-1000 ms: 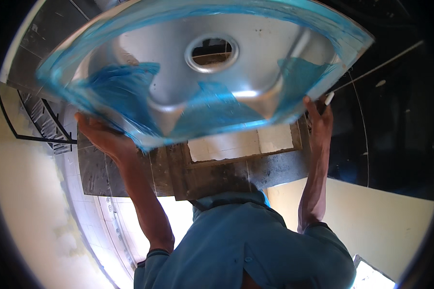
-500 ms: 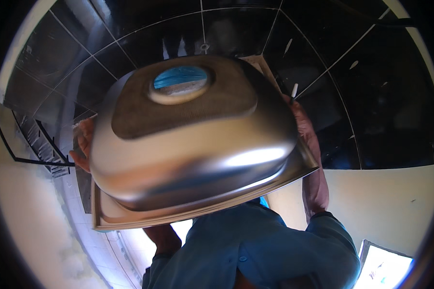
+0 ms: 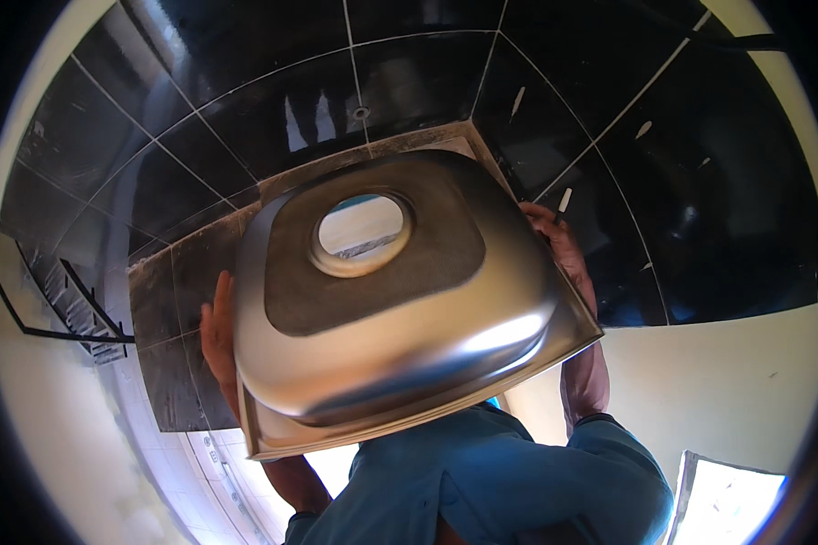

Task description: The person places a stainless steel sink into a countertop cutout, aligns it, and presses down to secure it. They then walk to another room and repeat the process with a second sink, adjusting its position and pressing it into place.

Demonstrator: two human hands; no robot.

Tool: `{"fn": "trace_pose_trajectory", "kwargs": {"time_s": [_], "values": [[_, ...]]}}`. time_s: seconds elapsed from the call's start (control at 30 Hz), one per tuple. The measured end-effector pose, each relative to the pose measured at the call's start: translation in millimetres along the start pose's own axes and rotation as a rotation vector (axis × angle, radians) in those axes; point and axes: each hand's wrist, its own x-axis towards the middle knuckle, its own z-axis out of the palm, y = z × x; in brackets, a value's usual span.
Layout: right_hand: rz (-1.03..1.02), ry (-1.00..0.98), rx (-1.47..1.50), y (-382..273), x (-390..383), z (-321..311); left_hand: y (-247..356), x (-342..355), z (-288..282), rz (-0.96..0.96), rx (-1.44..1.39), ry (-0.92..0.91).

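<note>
A stainless steel sink basin [image 3: 400, 350] is held up in front of my body with its rounded underside showing. Through its round drain hole [image 3: 409, 241] some light surface is visible. My left hand [image 3: 218, 331] lies along the basin's left side, fingers stretched upward and the forearm passing behind the rim. Against the right side is my right hand [image 3: 565, 250], holding the basin near its far right edge. A marker with a white end [image 3: 564, 200] sticks up from the fingers of that hand. The undersides of both grips are hidden by the sink.
Black tiles [image 3: 273, 109] with pale grout lines cover the walls behind and to the right. A rough-edged dark slab [image 3: 177, 363] lies beneath the sink. At the left stands a black metal frame [image 3: 77, 304]. A bright opening [image 3: 727, 500] shows at lower right.
The sink has shifted right and nearer to me, its left end swinging down, with both hands staying on it. More of the slab behind it now shows.
</note>
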Motion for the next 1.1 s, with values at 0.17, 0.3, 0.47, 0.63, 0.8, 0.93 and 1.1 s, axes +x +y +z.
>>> {"fn": "trace_pose_trajectory", "kwargs": {"time_s": [0.17, 0.3, 0.47, 0.63, 0.8, 0.93, 1.1], "values": [[-0.091, -0.166, 0.005, -27.3, -7.4, 6.5, 21.0, 3.1, -11.3, -0.196, 0.068, 0.076], [-0.181, 0.168, -0.192, -74.2, -27.9, 68.3, 44.5, 8.4, 19.9, -0.180, 0.357, 0.034], [-0.159, 0.173, -0.500, -83.8, -13.3, 76.6, 67.2, 20.9, 27.9, -0.241, 0.600, 0.096], [0.025, 0.199, -0.616, -49.0, 5.2, 45.0, 37.8, 27.7, 8.8, -0.478, 0.538, 0.094], [0.075, 0.285, -0.760, -13.0, 44.2, -6.0, -4.1, 54.0, -24.3, -0.575, 0.632, 0.134], [0.142, 0.394, -0.983, 9.5, 77.0, -22.4, -33.0, 76.7, -44.4, -0.660, 0.587, 0.222], [0.090, 0.416, -1.236, 61.9, 116.3, -89.7, -63.2, 108.8, -42.8, -0.695, 0.842, 0.165]]}}
